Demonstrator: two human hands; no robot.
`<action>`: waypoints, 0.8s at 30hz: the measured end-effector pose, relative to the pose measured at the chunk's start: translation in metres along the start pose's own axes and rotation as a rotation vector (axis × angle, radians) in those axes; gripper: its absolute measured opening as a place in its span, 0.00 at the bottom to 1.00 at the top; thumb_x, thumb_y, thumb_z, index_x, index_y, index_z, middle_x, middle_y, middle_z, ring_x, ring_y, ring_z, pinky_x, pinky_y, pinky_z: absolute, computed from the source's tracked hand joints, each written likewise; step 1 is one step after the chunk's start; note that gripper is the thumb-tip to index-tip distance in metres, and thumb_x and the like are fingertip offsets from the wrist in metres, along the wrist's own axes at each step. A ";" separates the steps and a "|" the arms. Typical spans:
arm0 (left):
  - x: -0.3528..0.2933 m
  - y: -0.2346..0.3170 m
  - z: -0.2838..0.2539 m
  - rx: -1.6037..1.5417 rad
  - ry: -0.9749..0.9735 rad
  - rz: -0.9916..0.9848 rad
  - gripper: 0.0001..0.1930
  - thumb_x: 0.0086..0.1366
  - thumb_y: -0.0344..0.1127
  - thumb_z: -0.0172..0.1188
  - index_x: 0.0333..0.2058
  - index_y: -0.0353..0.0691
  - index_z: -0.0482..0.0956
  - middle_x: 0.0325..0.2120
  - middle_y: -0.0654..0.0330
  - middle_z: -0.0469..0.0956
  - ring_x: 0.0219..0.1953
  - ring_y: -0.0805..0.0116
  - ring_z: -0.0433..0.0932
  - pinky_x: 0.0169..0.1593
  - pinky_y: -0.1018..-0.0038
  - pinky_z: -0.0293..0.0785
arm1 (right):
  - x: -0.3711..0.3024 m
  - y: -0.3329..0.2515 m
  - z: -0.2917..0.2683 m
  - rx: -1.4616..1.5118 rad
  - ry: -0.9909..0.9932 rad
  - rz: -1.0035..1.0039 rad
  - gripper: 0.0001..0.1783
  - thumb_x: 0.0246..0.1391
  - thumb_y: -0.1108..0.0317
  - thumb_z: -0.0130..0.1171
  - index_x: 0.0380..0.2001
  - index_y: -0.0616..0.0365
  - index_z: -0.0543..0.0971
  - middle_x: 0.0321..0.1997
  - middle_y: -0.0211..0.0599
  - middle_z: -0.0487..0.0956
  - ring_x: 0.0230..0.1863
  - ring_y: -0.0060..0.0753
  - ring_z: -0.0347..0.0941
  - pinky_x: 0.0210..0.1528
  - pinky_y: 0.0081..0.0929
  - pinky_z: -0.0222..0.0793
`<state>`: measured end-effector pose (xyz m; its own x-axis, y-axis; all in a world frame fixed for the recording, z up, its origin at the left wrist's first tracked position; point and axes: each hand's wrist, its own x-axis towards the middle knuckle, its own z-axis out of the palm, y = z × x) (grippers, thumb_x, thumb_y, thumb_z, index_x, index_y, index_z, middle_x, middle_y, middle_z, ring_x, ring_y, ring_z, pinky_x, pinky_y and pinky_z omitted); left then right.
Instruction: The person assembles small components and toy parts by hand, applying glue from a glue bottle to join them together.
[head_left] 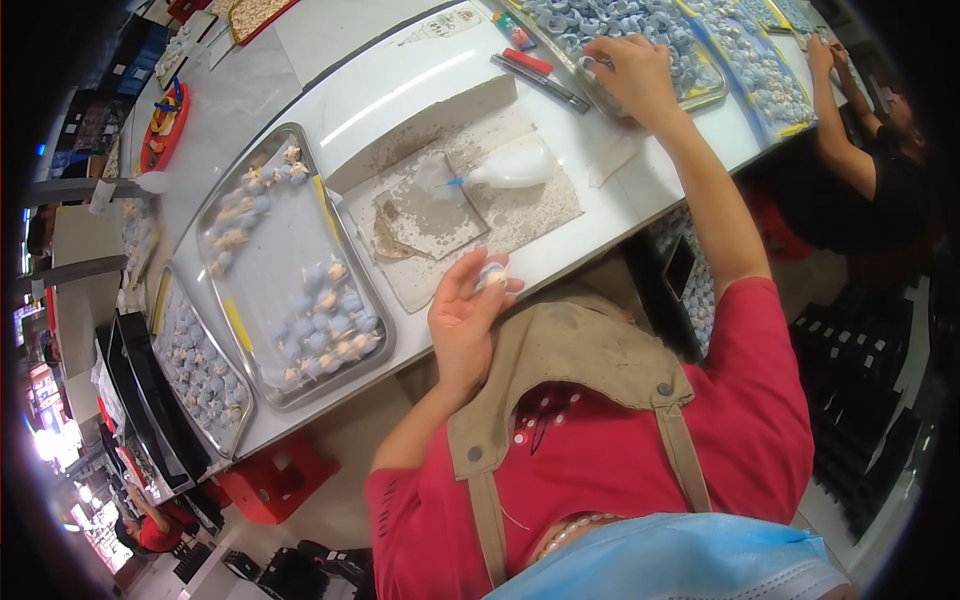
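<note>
My left hand (464, 325), close to the table's near edge, pinches a small pale figurine (493, 277) with a bit of blue on it. To the far right, my right hand (640, 78) reaches to the left rim of a metal tray (712, 98) heaped with small blue curved parts (640, 18). Its fingers are pinched together, and what is between them is too small to tell. In front of me a white squeeze bottle (515, 166) with a blue tip lies on a stained cardboard sheet (540, 205).
A metal tray (386, 362) at left holds several blue-and-cream figurines (325, 325); a fuller tray (240, 440) lies beyond it. A black pen (545, 84) and red marker (528, 62) sit beside the parts tray. A co-worker's arm (838, 140) shows at right.
</note>
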<state>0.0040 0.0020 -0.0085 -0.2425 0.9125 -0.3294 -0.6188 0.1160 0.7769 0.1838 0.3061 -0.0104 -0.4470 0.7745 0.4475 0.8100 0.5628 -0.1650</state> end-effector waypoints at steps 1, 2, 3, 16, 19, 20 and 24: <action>0.000 0.001 0.001 0.002 0.004 0.003 0.20 0.61 0.24 0.54 0.52 0.34 0.64 0.47 0.51 0.72 0.41 0.67 0.76 0.42 0.78 0.72 | 0.003 0.001 0.004 -0.075 -0.032 -0.059 0.09 0.46 0.65 0.59 0.34 0.45 0.79 0.34 0.22 0.78 0.41 0.29 0.70 0.47 0.34 0.55; -0.001 0.001 0.000 0.013 0.005 0.002 0.20 0.61 0.24 0.54 0.52 0.34 0.64 0.47 0.51 0.72 0.40 0.67 0.76 0.42 0.78 0.72 | 0.006 -0.004 0.006 -0.146 -0.065 -0.121 0.09 0.46 0.66 0.58 0.35 0.44 0.78 0.35 0.21 0.77 0.41 0.29 0.70 0.47 0.34 0.55; -0.002 0.002 0.000 0.023 0.007 0.001 0.20 0.61 0.24 0.54 0.52 0.34 0.64 0.47 0.51 0.72 0.40 0.67 0.76 0.42 0.78 0.72 | 0.008 -0.006 0.005 -0.139 -0.066 -0.126 0.09 0.46 0.66 0.58 0.35 0.44 0.78 0.35 0.21 0.77 0.41 0.29 0.70 0.47 0.34 0.55; -0.001 -0.002 0.000 0.010 -0.017 -0.019 0.18 0.61 0.25 0.54 0.50 0.32 0.66 0.46 0.51 0.72 0.39 0.69 0.76 0.42 0.79 0.71 | 0.008 0.008 -0.006 0.251 0.228 -0.207 0.11 0.49 0.74 0.56 0.38 0.51 0.78 0.34 0.32 0.77 0.33 0.32 0.74 0.35 0.23 0.67; 0.000 -0.001 -0.003 -0.005 -0.025 -0.050 0.18 0.60 0.24 0.55 0.50 0.31 0.67 0.47 0.52 0.71 0.40 0.69 0.76 0.44 0.78 0.71 | -0.015 -0.029 -0.024 0.418 0.235 -0.041 0.12 0.51 0.74 0.57 0.41 0.54 0.78 0.35 0.31 0.78 0.32 0.23 0.75 0.36 0.18 0.68; 0.000 0.002 0.000 -0.011 -0.039 -0.039 0.19 0.60 0.24 0.55 0.50 0.31 0.66 0.47 0.52 0.71 0.41 0.69 0.76 0.45 0.77 0.71 | -0.026 -0.042 -0.033 0.675 0.102 0.079 0.11 0.52 0.74 0.57 0.40 0.57 0.78 0.36 0.31 0.78 0.33 0.21 0.74 0.37 0.18 0.69; -0.001 -0.001 -0.005 -0.059 -0.058 -0.027 0.22 0.59 0.22 0.56 0.52 0.30 0.65 0.48 0.54 0.70 0.43 0.68 0.75 0.48 0.76 0.70 | -0.083 -0.109 -0.059 1.205 -0.339 0.173 0.10 0.52 0.78 0.54 0.39 0.64 0.76 0.39 0.36 0.77 0.39 0.22 0.73 0.43 0.18 0.68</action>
<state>0.0009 -0.0009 -0.0121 -0.1821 0.9308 -0.3169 -0.6677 0.1195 0.7348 0.1545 0.1636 0.0224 -0.5891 0.7988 0.1219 0.0888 0.2139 -0.9728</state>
